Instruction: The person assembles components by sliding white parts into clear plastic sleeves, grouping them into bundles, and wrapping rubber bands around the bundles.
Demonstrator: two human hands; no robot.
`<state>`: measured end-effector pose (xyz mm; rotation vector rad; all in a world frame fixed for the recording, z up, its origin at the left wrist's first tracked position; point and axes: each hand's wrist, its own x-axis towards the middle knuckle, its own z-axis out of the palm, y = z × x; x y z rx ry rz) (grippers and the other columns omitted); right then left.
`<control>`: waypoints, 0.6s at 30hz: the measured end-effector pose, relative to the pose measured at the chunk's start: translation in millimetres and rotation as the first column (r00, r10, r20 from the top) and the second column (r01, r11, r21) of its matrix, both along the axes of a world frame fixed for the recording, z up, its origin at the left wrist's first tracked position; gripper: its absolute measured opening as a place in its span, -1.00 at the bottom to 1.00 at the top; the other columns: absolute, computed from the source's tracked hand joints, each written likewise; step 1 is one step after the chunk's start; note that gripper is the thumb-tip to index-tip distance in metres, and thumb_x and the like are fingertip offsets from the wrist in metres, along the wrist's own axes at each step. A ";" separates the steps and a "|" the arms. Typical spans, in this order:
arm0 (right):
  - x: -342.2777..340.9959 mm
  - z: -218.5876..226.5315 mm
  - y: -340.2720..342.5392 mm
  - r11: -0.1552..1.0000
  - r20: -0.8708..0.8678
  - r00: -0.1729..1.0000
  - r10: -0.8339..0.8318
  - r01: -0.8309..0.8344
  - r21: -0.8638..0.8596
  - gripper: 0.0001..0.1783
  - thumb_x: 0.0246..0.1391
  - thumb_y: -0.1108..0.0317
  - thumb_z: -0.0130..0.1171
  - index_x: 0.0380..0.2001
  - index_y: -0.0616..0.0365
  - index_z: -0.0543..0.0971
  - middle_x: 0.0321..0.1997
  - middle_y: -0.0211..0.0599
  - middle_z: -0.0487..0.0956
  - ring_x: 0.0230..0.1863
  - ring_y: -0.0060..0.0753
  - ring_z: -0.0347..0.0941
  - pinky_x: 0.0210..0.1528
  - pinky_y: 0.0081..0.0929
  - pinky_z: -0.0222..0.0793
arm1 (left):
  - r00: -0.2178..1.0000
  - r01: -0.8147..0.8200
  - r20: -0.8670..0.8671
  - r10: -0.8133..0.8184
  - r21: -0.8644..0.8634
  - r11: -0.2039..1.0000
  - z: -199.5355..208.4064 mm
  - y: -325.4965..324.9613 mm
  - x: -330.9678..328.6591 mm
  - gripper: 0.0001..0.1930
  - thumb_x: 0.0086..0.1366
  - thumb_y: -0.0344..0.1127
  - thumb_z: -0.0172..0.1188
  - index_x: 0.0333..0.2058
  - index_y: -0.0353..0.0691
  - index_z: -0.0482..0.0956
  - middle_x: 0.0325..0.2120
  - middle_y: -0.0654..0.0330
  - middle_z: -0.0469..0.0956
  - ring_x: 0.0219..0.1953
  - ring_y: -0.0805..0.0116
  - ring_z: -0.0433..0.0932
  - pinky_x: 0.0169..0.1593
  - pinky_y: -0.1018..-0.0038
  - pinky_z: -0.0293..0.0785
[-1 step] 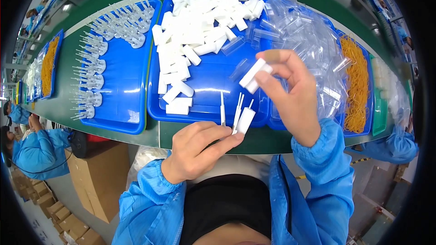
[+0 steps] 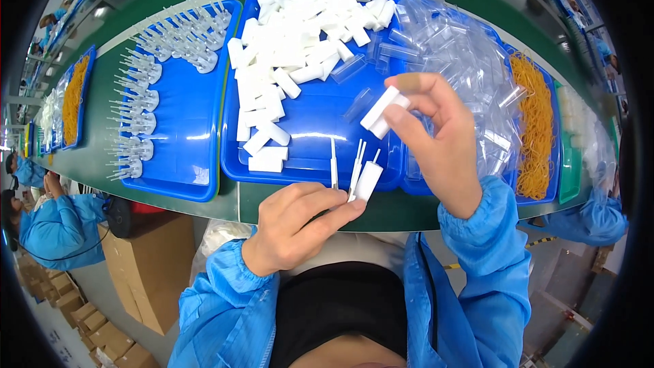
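My left hand [image 2: 293, 221] is closed near the table's front edge, gripping a piece with several thin upright prongs [image 2: 357, 160]. A white rectangular block [image 2: 368, 180] sits over the rightmost prong, whose tip sticks out of the top. The base of this pronged piece is hidden by my fingers. Up and to the right, my right hand [image 2: 446, 140] pinches white foam-like block material [image 2: 383, 113] between thumb and fingers, tilted and apart from the prongs. I cannot tell whether it is one block or two. Beneath it stands the middle blue tray [image 2: 306, 150].
Loose white blocks [image 2: 293, 34] heap in the middle tray. The left blue tray [image 2: 184, 129] holds rows of pronged pieces [image 2: 139, 123]. Clear plastic tubes [image 2: 449, 48] pile up at right, beside yellow rubber bands [image 2: 535, 136]. A cardboard box [image 2: 150, 266] stands at left below the table.
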<state>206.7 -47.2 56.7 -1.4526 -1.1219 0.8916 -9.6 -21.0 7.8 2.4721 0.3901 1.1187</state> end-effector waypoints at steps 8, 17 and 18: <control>5.2 -7.7 -11.0 0.967 0.121 0.961 0.250 -0.255 0.025 -0.80 0.11 0.39 0.28 -0.18 0.18 0.61 -0.22 -0.33 0.62 -0.21 -0.40 0.53 0.00 -0.38 0.31 | 1.000 -0.013 -0.025 0.014 0.021 1.000 -2.8 2.3 2.7 -0.60 -0.11 -0.50 0.36 -0.18 -0.17 0.73 -0.29 0.21 0.60 -0.34 0.28 0.57 -0.34 0.46 0.56; 7.8 1.6 -7.7 0.838 0.467 0.789 0.399 -0.521 0.163 -0.78 0.00 0.40 0.42 -0.29 0.07 0.58 -0.11 -0.24 0.62 0.00 -0.24 0.50 0.11 -0.32 0.29 | 0.983 -0.045 0.170 0.062 -0.101 0.994 -22.2 3.9 -3.2 -0.55 -0.04 -0.56 0.47 -0.14 -0.17 0.54 -0.20 0.11 0.57 -0.30 0.16 0.60 -0.29 0.39 0.57; 6.7 1.7 -7.0 0.833 0.470 0.784 0.406 -0.529 0.162 -0.78 0.00 0.40 0.42 -0.29 0.07 0.58 -0.11 -0.24 0.62 0.00 -0.24 0.50 0.11 -0.32 0.29 | 0.982 -0.043 0.177 0.061 -0.102 0.994 -22.0 5.0 -4.3 -0.52 -0.03 -0.57 0.48 -0.13 -0.17 0.50 -0.20 0.09 0.57 -0.29 0.15 0.60 -0.27 0.38 0.57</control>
